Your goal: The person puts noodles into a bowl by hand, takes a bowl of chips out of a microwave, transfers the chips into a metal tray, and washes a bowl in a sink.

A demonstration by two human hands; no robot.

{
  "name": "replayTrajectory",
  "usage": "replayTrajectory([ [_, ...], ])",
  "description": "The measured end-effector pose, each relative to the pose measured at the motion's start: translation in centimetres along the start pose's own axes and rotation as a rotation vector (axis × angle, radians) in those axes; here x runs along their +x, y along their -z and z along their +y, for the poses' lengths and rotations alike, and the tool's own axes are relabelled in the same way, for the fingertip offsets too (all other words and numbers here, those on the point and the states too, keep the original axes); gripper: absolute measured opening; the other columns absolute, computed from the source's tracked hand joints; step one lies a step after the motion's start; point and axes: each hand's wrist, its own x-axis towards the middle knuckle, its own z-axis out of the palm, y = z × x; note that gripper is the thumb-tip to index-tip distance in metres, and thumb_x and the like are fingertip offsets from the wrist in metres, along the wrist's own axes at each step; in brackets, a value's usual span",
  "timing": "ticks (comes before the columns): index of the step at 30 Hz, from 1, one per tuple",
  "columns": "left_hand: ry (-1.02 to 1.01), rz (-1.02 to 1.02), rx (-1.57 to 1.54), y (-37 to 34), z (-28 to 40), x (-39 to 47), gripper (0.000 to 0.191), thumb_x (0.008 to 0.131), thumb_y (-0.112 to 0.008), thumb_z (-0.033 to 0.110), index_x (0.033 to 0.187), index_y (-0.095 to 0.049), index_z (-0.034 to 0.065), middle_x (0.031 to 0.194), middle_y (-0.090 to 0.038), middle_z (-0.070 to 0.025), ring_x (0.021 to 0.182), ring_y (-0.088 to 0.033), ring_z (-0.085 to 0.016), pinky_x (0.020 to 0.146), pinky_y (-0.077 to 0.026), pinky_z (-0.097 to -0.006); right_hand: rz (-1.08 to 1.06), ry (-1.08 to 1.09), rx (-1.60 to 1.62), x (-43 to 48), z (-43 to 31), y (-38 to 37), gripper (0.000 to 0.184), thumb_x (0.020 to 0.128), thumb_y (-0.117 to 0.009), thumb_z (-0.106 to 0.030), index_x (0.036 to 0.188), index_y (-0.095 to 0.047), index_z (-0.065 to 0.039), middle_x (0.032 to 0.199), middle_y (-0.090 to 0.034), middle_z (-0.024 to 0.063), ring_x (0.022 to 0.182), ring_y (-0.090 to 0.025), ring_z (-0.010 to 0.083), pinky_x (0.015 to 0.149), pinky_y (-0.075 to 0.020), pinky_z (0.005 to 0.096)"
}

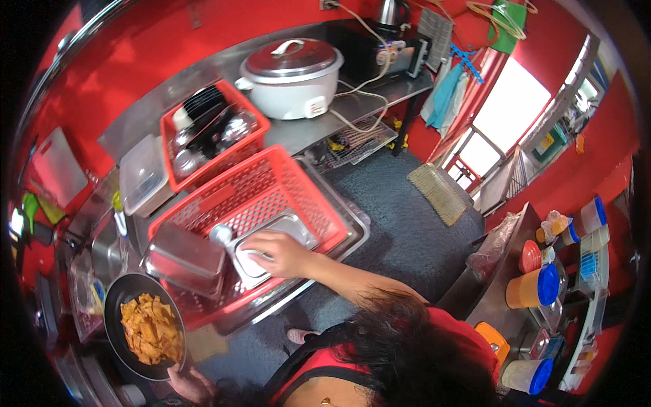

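Observation:
My left hand (190,384) is at the rim of a dark round frying pan (113,325), at the handle side. A heap of orange-brown, sauce-coated food pieces (152,330) fills the middle of the pan. My right hand (272,252) reaches into a red perforated plastic basket (325,224), its fingers curled onto a shallow rectangular steel container (300,229). My palm hides part of that container. A deeper rectangular steel pan (188,257) leans upside down on the basket's left side. Between the two lies a small round metal item (220,234).
Behind stands a smaller red basket (218,165) of dishes and glassware, beside a white rice cooker (290,96) and a lidded plastic box (145,175). Blue-lidded containers (531,292) line the right counter. A mat (437,193) lies on the dark floor (386,219).

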Motion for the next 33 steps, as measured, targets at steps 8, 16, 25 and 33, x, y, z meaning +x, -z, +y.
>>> replayTrajectory([
  [8, -0.566, -0.169, 0.533, -28.8, -13.3, -9.7, 0.012, 0.077, -0.061, 0.003, 0.083, -0.054, -0.0044, 0.079, -0.056, -0.0086, 0.071, -0.052, -0.017, 0.068, -0.043, -0.0280, 0.494, -0.466, -0.212, -19.6, 8.5, 27.7, 0.012, 0.082, -0.060, -0.007, 0.093, -0.064, -0.002, 0.083, -0.066, 0.0093, 0.072, -0.064, 0.0158, 0.063, -0.0494, 0.0266],
  [16, -0.178, -0.498, 0.629, -48.8, -29.1, -11.9, 0.029, 0.069, -0.053, 0.005, 0.097, -0.051, -0.0010, 0.094, -0.059, -0.0136, 0.081, -0.058, -0.027, 0.066, -0.050, -0.0332, 0.897, -0.767, -0.254, -27.2, 13.8, 48.3, 0.010, 0.085, -0.059, -0.011, 0.086, -0.065, -0.002, 0.056, -0.050, -0.0021, 0.051, -0.038, 0.0038, 0.047, -0.0322, 0.0229],
  [25, 0.661, -0.665, 0.131, -71.6, -45.9, -13.7, 0.044, 0.068, -0.048, 0.002, 0.112, -0.048, -0.0022, 0.113, -0.052, -0.0156, 0.106, -0.048, -0.034, 0.085, -0.048, -0.0514, 1.133, -0.752, -0.125, -26.5, 29.7, 62.7, 0.011, 0.087, -0.055, -0.009, 0.089, -0.063, -0.002, 0.061, -0.052, -0.0039, 0.054, -0.047, 0.0046, 0.048, -0.0382, 0.0212],
  [33, 0.681, -0.571, 0.059, -86.7, -52.3, -13.0, 0.053, 0.069, -0.042, -0.003, 0.122, -0.039, 0.0018, 0.119, -0.047, -0.0160, 0.105, -0.051, -0.036, 0.079, -0.050, -0.0519, 0.627, -0.692, -0.686, -16.6, 41.8, 80.1, 0.014, 0.081, -0.057, -0.010, 0.093, -0.058, -0.003, 0.075, -0.059, 0.0164, 0.068, -0.059, 0.0318, 0.064, -0.0485, 0.0380],
])
